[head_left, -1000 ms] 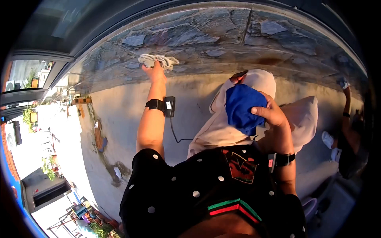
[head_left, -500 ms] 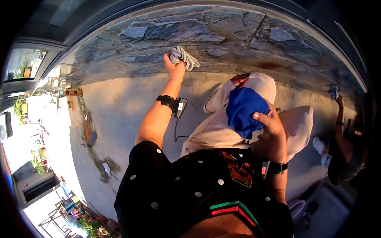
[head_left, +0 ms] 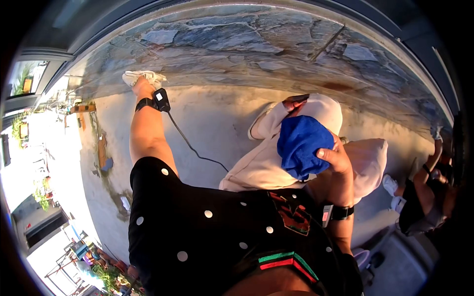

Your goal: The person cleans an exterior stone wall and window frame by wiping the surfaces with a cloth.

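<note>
My left hand point(head_left: 143, 87) is stretched far out to the left, closed on a pale grey-white rag point(head_left: 152, 77). The rag lies against the lower part of a stone-clad wall point(head_left: 212, 39). A crumpled blue cloth point(head_left: 302, 145) is in my right hand point(head_left: 336, 156), with the thumb on top and the other fingers mostly hidden beneath it. That hand stays close to my bent knees, over my light beige trousers point(head_left: 256, 165).
A black cable point(head_left: 190, 144) runs from the device on my left wrist. Another person point(head_left: 427, 192) crouches at the far right, a hand at the wall. Concrete floor point(head_left: 182, 118) borders the wall. Potted plants point(head_left: 108, 276) stand at lower left; a pale container point(head_left: 400, 261) at lower right.
My left hand has swept left along the wall with the rag, which now looks more spread out. My right hand still holds the blue cloth in nearly the same place.
</note>
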`<state>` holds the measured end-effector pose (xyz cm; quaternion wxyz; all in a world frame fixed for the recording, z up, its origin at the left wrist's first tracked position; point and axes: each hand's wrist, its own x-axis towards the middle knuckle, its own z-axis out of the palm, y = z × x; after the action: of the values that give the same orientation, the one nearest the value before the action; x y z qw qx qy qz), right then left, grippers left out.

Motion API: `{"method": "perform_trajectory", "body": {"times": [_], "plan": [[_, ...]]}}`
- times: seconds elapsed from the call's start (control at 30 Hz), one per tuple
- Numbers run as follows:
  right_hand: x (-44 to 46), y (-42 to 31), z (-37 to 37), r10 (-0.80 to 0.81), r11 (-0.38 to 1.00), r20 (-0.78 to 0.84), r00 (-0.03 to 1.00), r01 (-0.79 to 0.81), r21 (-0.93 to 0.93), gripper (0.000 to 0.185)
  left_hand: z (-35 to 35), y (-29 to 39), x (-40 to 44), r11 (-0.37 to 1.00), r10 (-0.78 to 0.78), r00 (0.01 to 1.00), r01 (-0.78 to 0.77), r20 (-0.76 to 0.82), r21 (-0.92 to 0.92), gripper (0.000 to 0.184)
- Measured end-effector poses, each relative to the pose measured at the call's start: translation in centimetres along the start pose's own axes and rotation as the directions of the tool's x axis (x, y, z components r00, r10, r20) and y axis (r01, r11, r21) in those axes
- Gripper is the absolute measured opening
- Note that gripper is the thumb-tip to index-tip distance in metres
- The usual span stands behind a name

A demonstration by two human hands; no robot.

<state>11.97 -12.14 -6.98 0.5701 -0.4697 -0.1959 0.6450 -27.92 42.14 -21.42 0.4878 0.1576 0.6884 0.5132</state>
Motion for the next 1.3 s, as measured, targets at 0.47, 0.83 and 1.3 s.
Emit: {"method": "perform_trajectory", "body": {"times": [0.47, 0.83, 1.3], "plan": [[0.3, -0.6, 0.5, -0.027, 1.000, 0.033, 0.999, 0.027, 0.008, 0.077, 7.6, -24.0, -12.4, 0.821, -0.387, 0.701, 0.558, 0.600, -0.121, 0.021], [-0.1, -0.1, 1.3, -0.070, 0.997, -0.030, 0.997, 0.071, 0.041, 0.076, 8.4, -22.5, -21.0, 0.757, -0.417, 0.476, 0.654, 0.774, 0.006, 0.019], [0.2, 0.1, -1.2, -0.034, 0.999, 0.085, 0.996, 0.035, -0.009, 0.070, 4.3, -12.2, -10.1, 0.930, -0.204, 0.878, 0.312, 0.433, -0.196, 0.040]]}}
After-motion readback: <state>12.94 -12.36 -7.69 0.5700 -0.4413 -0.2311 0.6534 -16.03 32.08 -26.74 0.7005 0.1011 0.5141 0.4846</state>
